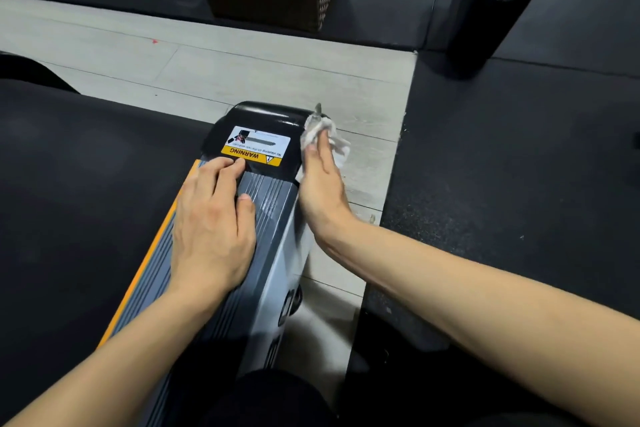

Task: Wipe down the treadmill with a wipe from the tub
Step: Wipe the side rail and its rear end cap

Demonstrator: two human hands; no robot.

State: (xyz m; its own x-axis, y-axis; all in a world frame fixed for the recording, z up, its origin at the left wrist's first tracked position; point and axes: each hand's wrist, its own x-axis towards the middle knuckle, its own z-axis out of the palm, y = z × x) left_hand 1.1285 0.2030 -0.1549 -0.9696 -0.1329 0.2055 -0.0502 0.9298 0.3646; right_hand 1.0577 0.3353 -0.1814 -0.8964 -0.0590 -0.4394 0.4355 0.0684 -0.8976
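We are pressing the white wipe (323, 137) against the outer side of the treadmill (266, 198) rail, at the black end cap in the middle of the frame, with our right hand (322, 184) flat and its fingers straight. Our left hand (211, 218) is resting open on the ribbed top, bracing us. We are judging that even pressure and overlapping strokes will be cleaning best.
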